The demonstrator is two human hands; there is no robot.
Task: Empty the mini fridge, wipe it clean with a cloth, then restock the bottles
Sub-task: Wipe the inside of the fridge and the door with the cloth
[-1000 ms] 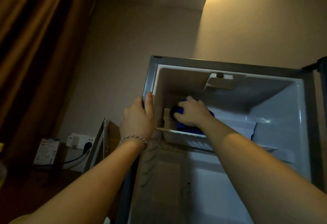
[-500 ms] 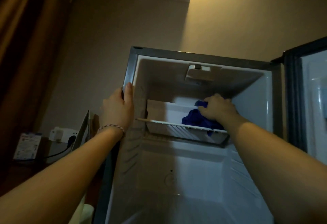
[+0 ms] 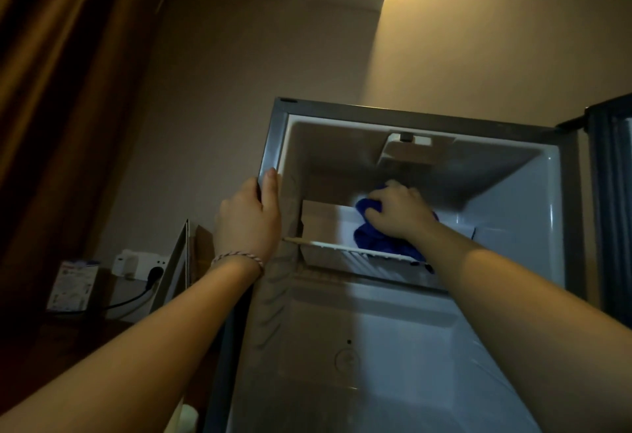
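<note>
The mini fridge [image 3: 513,220] stands open with a white interior and no bottles visible inside. My right hand [image 3: 396,208] reaches into the upper compartment and presses a blue cloth [image 3: 372,241] onto the white wire shelf [image 3: 352,251] there. My left hand [image 3: 248,220] grips the fridge's left front edge, thumb on the frame; a braided bracelet circles that wrist. The lower part of the fridge shows only bare white walls.
The fridge door [image 3: 612,200] hangs open at the far right. Left of the fridge are a wall socket with a black plug [image 3: 143,266], a small printed box [image 3: 73,284] and a dark wooden surface. A brown curtain [image 3: 68,90] fills the left side.
My right hand and the blue cloth slid from the shelf's left end to its right, then back toward the middle. My left hand stayed on the fridge edge.
</note>
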